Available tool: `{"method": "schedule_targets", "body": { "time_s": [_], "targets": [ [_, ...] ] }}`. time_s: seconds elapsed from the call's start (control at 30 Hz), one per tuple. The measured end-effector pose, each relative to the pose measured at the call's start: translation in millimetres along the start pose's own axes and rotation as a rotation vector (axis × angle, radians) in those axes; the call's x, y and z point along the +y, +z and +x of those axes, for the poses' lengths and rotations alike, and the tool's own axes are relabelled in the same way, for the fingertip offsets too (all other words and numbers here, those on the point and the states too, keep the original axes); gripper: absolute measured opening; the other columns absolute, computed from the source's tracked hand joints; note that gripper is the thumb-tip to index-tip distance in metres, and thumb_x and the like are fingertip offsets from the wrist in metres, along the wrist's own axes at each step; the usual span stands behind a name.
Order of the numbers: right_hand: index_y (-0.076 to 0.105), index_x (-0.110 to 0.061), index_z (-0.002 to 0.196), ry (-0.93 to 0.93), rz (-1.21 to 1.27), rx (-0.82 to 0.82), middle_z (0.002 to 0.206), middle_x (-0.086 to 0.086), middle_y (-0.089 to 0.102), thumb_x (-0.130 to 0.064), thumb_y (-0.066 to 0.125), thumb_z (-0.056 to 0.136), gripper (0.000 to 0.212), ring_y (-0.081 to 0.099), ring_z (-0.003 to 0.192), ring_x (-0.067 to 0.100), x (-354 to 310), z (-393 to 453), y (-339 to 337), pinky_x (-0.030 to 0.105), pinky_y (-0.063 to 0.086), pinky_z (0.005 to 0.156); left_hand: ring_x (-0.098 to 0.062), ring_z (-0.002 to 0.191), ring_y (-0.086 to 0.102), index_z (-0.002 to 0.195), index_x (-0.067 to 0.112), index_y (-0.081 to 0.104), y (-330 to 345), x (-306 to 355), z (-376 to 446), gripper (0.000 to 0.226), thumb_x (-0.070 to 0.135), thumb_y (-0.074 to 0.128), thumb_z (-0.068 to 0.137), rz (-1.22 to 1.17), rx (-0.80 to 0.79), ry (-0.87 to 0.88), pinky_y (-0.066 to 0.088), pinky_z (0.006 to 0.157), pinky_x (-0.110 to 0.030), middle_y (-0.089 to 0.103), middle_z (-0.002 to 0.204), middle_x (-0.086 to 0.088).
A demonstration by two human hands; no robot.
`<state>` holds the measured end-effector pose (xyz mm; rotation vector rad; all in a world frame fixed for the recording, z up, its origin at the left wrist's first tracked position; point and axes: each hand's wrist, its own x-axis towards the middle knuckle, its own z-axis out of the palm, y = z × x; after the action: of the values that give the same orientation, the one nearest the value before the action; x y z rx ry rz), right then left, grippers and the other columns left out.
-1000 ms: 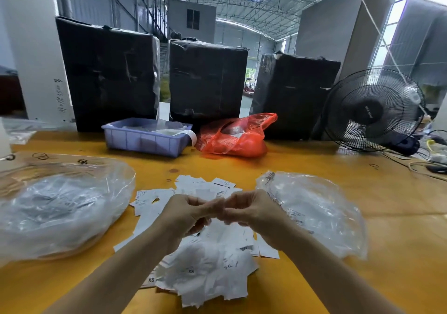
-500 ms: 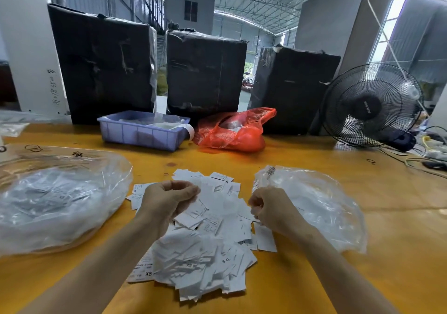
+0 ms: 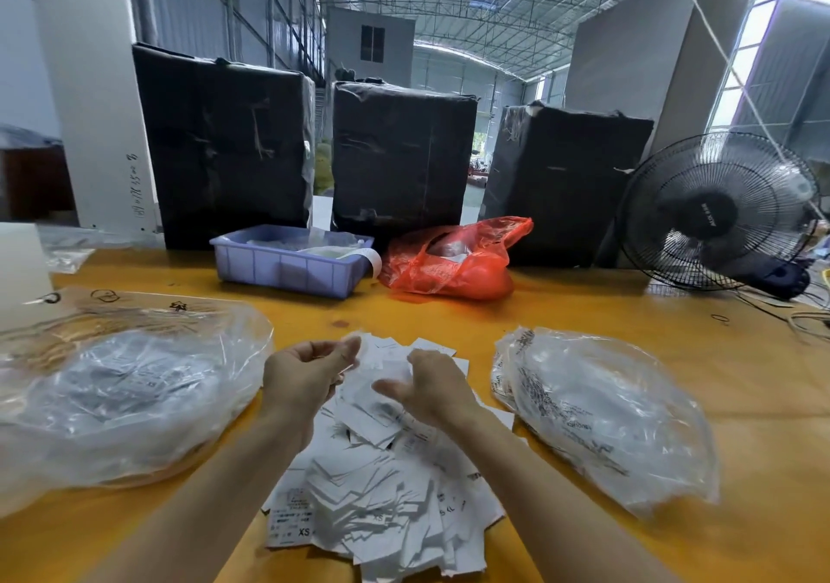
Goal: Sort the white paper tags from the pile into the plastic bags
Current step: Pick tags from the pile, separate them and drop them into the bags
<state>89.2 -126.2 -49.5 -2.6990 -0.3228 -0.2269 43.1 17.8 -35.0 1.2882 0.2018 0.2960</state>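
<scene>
The pile of white paper tags is the landmark: it lies loose on the yellow table, still thick with tags, so most of the sorting looks left to do. 2 clear plastic bags flank it, the left bag and the right bag, each holding what seem to be tags already dropped in, though the film blurs them. Both forearms reach in over the pile's near edge. The left hand hangs above the pile's far-left part, fingers curled, thumb and forefinger pinching 1 tag. The right hand hovers over the pile's middle, fingers loosely bent; whether it holds anything I cannot tell.
</scene>
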Motion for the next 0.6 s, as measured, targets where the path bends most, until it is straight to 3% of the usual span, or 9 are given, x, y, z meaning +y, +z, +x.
{"method": "schedule_targets", "body": {
  "time_s": [0.07,0.17,0.23,0.3,0.37,0.43,0.6],
  "targets": [
    [0.041,-0.009,0.062,-0.004,-0.066,-0.012,0.067,0.007,0.046,-0.039,0.061,0.087,0.043,0.047,0.076,0.026,1,1,3,0.031,0.03,0.06,-0.012,0.053,0.048,0.083,0.002,0.064,1,-1,-1,0.02,0.015,0.076,0.074,0.006,-0.015,-0.011,0.039,0.055,-0.023,0.068,0.068,-0.007],
    [0.021,-0.014,0.053,-0.022,-0.034,0.024,0.053,0.005,0.023,-0.011,0.05,0.087,0.045,0.032,0.058,0.023,9,1,0,0.033,0.021,0.049,-0.008,0.046,0.049,0.084,0.001,0.066,1,-3,-2,0.019,0.013,0.076,0.074,0.017,-0.047,-0.048,0.038,0.054,-0.022,0.068,0.061,-0.004],
    [0.023,-0.015,0.051,0.044,0.188,0.093,0.05,0.003,0.022,-0.005,0.05,0.086,0.045,0.023,0.048,0.017,13,-4,-9,0.031,0.02,0.05,-0.006,0.042,0.049,0.084,0.001,0.067,1,-5,-2,0.017,0.012,0.075,0.075,0.024,-0.076,-0.08,0.039,0.052,-0.021,0.068,0.059,-0.002],
    [0.039,-0.013,0.049,0.197,0.675,0.152,0.049,0.001,0.038,-0.002,0.053,0.086,0.041,0.036,0.046,0.014,17,-13,-21,0.024,0.029,0.048,-0.007,0.046,0.049,0.083,0.003,0.067,3,-6,-3,0.014,0.012,0.074,0.076,0.018,-0.107,-0.108,0.04,0.05,-0.019,0.068,0.057,-0.001],
    [0.058,-0.003,0.064,0.329,1.171,0.085,0.063,0.007,0.063,-0.001,0.053,0.09,0.026,0.061,0.061,0.018,20,-22,-34,0.023,0.05,0.056,-0.011,0.052,0.051,0.081,0.004,0.068,5,-7,-3,0.011,0.013,0.073,0.076,0.008,-0.127,-0.126,0.042,0.054,-0.02,0.069,0.058,0.0],
    [0.061,0.004,0.084,0.431,1.466,-0.032,0.071,0.014,0.07,-0.003,0.053,0.091,0.013,0.066,0.073,0.025,22,-32,-43,0.03,0.057,0.065,-0.013,0.058,0.054,0.081,0.005,0.068,8,-9,-4,0.011,0.014,0.073,0.077,0.017,-0.147,-0.14,0.044,0.058,-0.02,0.071,0.061,0.0],
    [0.063,0.007,0.095,0.455,1.571,-0.169,0.08,0.019,0.07,-0.003,0.053,0.09,0.015,0.069,0.071,0.026,26,-54,-44,0.028,0.058,0.058,-0.013,0.06,0.058,0.084,0.003,0.07,13,-12,-12,0.013,0.013,0.073,0.077,0.046,-0.217,-0.173,0.046,0.046,-0.014,0.074,0.07,-0.004]
  ]
}}
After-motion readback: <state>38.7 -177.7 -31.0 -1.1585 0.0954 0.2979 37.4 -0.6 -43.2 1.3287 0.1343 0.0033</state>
